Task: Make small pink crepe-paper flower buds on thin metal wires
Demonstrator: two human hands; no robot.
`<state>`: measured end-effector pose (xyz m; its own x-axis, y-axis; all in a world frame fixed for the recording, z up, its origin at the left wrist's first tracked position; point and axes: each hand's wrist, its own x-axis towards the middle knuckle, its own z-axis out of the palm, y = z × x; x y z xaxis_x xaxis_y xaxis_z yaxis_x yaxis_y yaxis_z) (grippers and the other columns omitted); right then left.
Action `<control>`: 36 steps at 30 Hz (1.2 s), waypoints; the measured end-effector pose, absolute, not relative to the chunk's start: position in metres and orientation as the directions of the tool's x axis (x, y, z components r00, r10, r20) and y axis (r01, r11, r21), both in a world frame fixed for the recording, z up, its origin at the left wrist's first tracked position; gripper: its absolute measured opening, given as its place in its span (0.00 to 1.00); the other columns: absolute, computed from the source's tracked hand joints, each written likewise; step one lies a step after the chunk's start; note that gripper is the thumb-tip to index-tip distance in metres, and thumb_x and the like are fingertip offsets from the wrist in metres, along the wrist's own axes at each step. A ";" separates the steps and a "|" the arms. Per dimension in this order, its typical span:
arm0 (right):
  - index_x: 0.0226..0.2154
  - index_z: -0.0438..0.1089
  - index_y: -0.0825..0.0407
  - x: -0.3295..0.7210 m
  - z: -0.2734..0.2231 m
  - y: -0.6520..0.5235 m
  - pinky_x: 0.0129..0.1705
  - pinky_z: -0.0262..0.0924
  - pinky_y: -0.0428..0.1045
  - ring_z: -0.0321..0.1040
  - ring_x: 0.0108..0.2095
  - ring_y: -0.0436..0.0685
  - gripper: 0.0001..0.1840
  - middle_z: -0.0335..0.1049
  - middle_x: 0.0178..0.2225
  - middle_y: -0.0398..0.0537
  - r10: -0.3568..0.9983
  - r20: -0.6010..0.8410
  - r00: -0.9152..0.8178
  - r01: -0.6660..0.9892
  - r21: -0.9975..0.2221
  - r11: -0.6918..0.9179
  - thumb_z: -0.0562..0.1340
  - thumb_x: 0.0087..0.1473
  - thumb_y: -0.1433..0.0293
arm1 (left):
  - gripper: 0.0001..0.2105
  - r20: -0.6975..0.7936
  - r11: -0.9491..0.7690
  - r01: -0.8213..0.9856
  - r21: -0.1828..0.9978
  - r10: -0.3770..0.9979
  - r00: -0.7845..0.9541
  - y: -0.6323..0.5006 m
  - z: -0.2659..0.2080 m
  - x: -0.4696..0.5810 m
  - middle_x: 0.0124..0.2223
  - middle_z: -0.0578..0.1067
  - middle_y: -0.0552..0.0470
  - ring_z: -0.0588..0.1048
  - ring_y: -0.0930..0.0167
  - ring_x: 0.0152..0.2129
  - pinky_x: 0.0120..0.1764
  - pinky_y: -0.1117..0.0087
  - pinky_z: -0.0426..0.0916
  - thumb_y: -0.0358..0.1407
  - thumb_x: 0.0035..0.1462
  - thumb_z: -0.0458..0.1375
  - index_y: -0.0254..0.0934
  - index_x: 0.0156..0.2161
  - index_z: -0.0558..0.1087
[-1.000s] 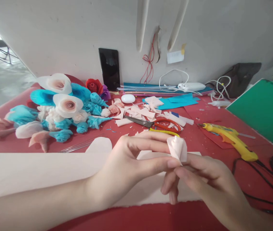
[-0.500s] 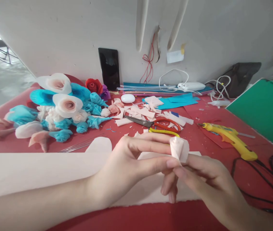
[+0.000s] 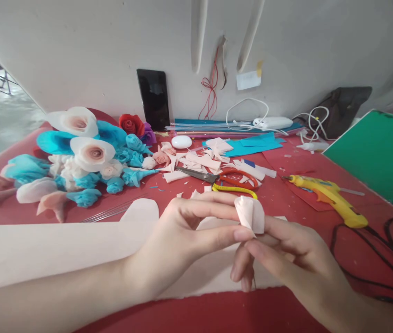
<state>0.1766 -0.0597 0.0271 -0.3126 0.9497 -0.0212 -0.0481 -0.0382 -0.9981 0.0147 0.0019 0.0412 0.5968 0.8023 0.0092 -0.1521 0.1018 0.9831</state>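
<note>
A small pale pink paper flower bud (image 3: 250, 214), rolled on its left side with a flap spread to the right, is held up between both hands. My left hand (image 3: 196, 231) pinches its lower left with thumb and fingertips. From the right, my right hand (image 3: 293, 254) grips the base, its thumb just under the left thumb. A thin stem-like tip shows below the right fingers. Beneath the hands lies a long pale pink paper sheet (image 3: 61, 249), and a cut petal (image 3: 141, 211) rests at its far edge. Scissors (image 3: 213, 178) with red and yellow handles lie just beyond.
Finished paper flowers (image 3: 94, 153) are heaped at the left, near thin wires (image 3: 111, 210). Paper scraps (image 3: 199, 159) and blue paper (image 3: 252, 144) lie behind the scissors. A yellow glue gun (image 3: 328, 196) with a black cord is at the right, before a green board (image 3: 377, 157). A phone (image 3: 154, 99) leans on the wall.
The pink bud has turned slightly between the fingers, its flap now showing wider on the right. Both hands keep their grip. The whole view has shifted a little.
</note>
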 end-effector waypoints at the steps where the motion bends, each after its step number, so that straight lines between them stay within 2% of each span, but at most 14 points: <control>1: 0.34 0.67 0.51 0.177 0.027 -0.059 0.30 0.64 0.36 0.68 0.26 0.42 0.07 0.71 0.27 0.40 0.950 -0.023 -0.312 -0.044 -0.998 -0.038 0.54 0.60 0.70 | 0.05 0.013 0.102 -0.159 0.982 0.803 0.595 0.002 0.041 0.015 0.35 0.75 0.53 0.71 0.72 0.32 0.41 0.71 0.66 0.26 0.45 0.63 0.36 0.23 0.78; 9: 0.31 0.67 0.52 0.177 0.028 -0.060 0.30 0.65 0.37 0.68 0.26 0.43 0.09 0.70 0.26 0.40 0.945 -0.009 -0.326 -0.020 -1.000 -0.016 0.54 0.59 0.68 | 0.05 0.006 0.102 -0.143 0.984 0.795 0.607 0.003 0.041 0.016 0.40 0.75 0.53 0.72 0.73 0.32 0.35 0.74 0.67 0.27 0.46 0.63 0.35 0.22 0.78; 17: 0.34 0.67 0.51 0.176 0.025 -0.060 0.32 0.65 0.35 0.70 0.28 0.43 0.07 0.72 0.28 0.40 0.955 0.069 -0.290 0.067 -0.994 0.092 0.54 0.59 0.73 | 0.08 -0.002 0.122 -0.152 0.981 0.787 0.617 0.002 0.044 0.016 0.41 0.75 0.51 0.71 0.67 0.41 0.40 0.72 0.67 0.25 0.48 0.61 0.33 0.20 0.76; 23: 0.36 0.67 0.49 0.177 0.027 -0.061 0.34 0.65 0.33 0.71 0.30 0.42 0.07 0.74 0.30 0.36 0.961 0.059 -0.271 0.098 -0.991 0.088 0.55 0.58 0.74 | 0.08 0.040 0.096 -0.178 0.979 0.769 0.638 0.002 0.043 0.016 0.42 0.75 0.51 0.73 0.70 0.38 0.36 0.75 0.69 0.25 0.49 0.60 0.33 0.21 0.77; 27: 0.32 0.70 0.50 0.176 0.028 -0.061 0.35 0.65 0.33 0.72 0.31 0.43 0.07 0.74 0.30 0.39 0.961 0.085 -0.265 0.103 -0.988 0.115 0.56 0.58 0.73 | 0.07 0.067 0.042 -0.157 0.987 0.777 0.626 0.002 0.044 0.014 0.42 0.76 0.53 0.73 0.73 0.37 0.36 0.79 0.68 0.24 0.48 0.61 0.34 0.23 0.78; 31: 0.32 0.71 0.51 0.176 0.028 -0.061 0.33 0.66 0.33 0.72 0.30 0.43 0.08 0.74 0.29 0.39 0.966 0.086 -0.245 0.147 -0.981 0.125 0.56 0.57 0.74 | 0.08 0.049 0.072 -0.163 0.984 0.771 0.635 0.001 0.045 0.014 0.43 0.76 0.52 0.73 0.73 0.36 0.34 0.80 0.69 0.24 0.48 0.61 0.33 0.21 0.77; 33: 0.32 0.71 0.51 0.176 0.027 -0.061 0.33 0.66 0.33 0.71 0.30 0.43 0.08 0.74 0.29 0.39 0.967 0.083 -0.241 0.167 -0.978 0.125 0.56 0.57 0.74 | 0.08 0.051 0.085 -0.181 0.980 0.770 0.636 0.001 0.046 0.015 0.40 0.76 0.53 0.73 0.74 0.35 0.34 0.81 0.69 0.23 0.48 0.60 0.33 0.22 0.77; 36: 0.33 0.70 0.51 0.176 0.026 -0.062 0.33 0.66 0.34 0.71 0.29 0.43 0.08 0.74 0.29 0.40 0.967 0.084 -0.241 0.169 -0.977 0.127 0.56 0.57 0.74 | 0.09 0.062 0.095 -0.204 0.974 0.759 0.648 0.000 0.046 0.016 0.27 0.76 0.55 0.73 0.78 0.27 0.31 0.83 0.68 0.21 0.48 0.60 0.33 0.22 0.78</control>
<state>0.1762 -0.0616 0.0264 -0.2408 0.9670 0.0837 0.1692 0.1268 -0.9774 0.0161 0.0003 0.0465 0.6479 0.7592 0.0616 -0.2044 0.0954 0.9742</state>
